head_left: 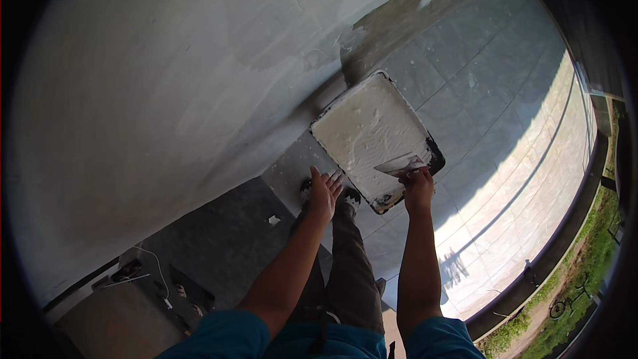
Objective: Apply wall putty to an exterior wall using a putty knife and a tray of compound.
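A black rectangular tray lies on the tiled floor by the wall, filled with thick off-white plaster. Gripped in my right hand is a putty knife, its flat blade pointing left over the plaster near the tray's close end. Whether the blade touches the plaster I cannot tell. My left hand is held beside the tray's near left corner, fingers spread, holding nothing. White smears show on its fingertips.
A pale wall rises along the left, with a darker bare patch near its foot. Grey floor tiles stretch right into sunlight. At lower left lie a white cable and sandals. My shoes stand close to the tray.
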The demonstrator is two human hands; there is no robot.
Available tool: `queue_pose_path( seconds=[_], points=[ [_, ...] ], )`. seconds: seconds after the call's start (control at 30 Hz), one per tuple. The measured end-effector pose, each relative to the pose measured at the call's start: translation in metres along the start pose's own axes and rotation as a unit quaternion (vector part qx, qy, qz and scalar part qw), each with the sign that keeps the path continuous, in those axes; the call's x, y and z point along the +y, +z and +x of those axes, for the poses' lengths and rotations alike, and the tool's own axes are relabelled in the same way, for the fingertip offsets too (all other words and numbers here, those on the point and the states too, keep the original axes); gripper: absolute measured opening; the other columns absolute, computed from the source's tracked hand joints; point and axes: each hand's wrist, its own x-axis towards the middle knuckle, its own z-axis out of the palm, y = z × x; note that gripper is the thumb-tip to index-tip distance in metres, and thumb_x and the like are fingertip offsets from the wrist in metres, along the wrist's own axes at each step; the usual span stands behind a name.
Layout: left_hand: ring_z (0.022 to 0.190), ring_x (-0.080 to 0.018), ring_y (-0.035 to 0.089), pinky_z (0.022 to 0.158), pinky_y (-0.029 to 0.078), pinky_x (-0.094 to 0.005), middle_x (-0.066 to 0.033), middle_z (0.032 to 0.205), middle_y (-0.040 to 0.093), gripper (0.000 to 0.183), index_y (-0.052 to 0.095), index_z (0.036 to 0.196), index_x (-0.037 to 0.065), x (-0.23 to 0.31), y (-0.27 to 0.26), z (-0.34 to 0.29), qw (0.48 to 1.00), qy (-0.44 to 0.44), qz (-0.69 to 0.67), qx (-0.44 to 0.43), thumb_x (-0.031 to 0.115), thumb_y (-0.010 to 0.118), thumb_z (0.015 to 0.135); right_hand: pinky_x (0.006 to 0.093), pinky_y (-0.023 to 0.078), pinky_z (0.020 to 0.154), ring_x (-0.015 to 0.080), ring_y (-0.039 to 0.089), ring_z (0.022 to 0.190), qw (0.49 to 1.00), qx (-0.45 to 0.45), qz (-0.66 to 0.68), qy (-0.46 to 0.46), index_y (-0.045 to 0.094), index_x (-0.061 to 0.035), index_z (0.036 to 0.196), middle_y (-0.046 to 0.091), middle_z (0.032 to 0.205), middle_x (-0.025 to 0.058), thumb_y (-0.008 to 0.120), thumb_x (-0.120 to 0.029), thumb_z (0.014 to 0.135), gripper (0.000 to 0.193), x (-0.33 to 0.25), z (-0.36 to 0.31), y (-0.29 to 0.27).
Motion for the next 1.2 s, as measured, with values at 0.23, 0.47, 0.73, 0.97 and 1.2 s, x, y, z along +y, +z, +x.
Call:
queue_pose_path(
  seconds=[0.23, 0.47, 0.73, 0.97, 1.2],
  points=[
    [0.142, -0.0304, 0.037, 0.118, 0.023, -0.0407, -0.0202, 0.153, 0.037, 0.096, 0.029, 0.148, -0.007, 0.046, -0.006, -0.051, 0.991, 0.074, 0.11, -0.001, 0.073, 0.026, 0.095, 0.0323, 0.048, 0.06, 0.0239, 0.065, 0.069, 0.999, 0.017, 0.042, -0.001, 0.057, -0.0009, 0.093, 0.062, 0.078, 0.008, 0.052, -0.005, 0.077, 0.018, -0.018, -0.022, 0.006],
    [0.134, -0.0374, 0.045, 0.114, 0.031, -0.0443, -0.0237, 0.139, 0.052, 0.049, 0.051, 0.135, -0.004, 0.183, 0.038, -0.187, 0.674, 0.491, 0.551, 0.024, 0.033, 0.04, 0.104, 0.0287, 0.048, 0.057, 0.0175, 0.064, 0.069, 0.988, -0.072, 0.138, -0.021, 0.062, -0.0015, 0.099, 0.065, 0.082, 0.0052, 0.056, -0.006, 0.08, 0.02, -0.09, -0.087, 0.077],
    [0.143, -0.0388, 0.033, 0.118, 0.008, -0.0589, -0.0123, 0.138, 0.057, 0.037, 0.067, 0.118, 0.002, 0.348, 0.083, -0.337, 0.235, 0.754, 0.604, 0.109, 0.028, 0.055, 0.094, 0.03, 0.049, 0.072, 0.0148, 0.061, 0.078, 0.934, -0.053, -0.032, -0.351, 0.064, -0.0004, 0.119, 0.068, 0.092, 0.0064, 0.057, -0.012, 0.09, 0.032, -0.211, -0.138, 0.233],
    [0.143, -0.0386, 0.034, 0.118, 0.0, -0.0601, -0.0105, 0.137, 0.059, 0.034, 0.069, 0.116, 0.005, 0.399, 0.077, -0.376, 0.088, 0.776, 0.602, 0.164, 0.022, 0.056, 0.09, 0.0412, 0.053, 0.08, 0.0339, 0.066, 0.091, 0.847, 0.098, -0.158, -0.499, 0.066, -0.0054, 0.119, 0.068, 0.102, 0.0156, 0.059, -0.013, 0.09, 0.032, -0.248, -0.173, 0.333],
    [0.142, -0.0379, 0.036, 0.117, 0.0, -0.0603, -0.0103, 0.134, 0.061, 0.035, 0.07, 0.114, 0.006, 0.404, 0.075, -0.37, 0.049, 0.797, 0.584, 0.144, 0.026, 0.057, 0.089, 0.0394, 0.055, 0.081, 0.0309, 0.065, 0.092, 0.802, 0.004, -0.205, -0.562, 0.063, -0.0054, 0.121, 0.068, 0.11, 0.0119, 0.067, -0.007, 0.078, 0.043, -0.179, -0.248, 0.352]
  ],
)
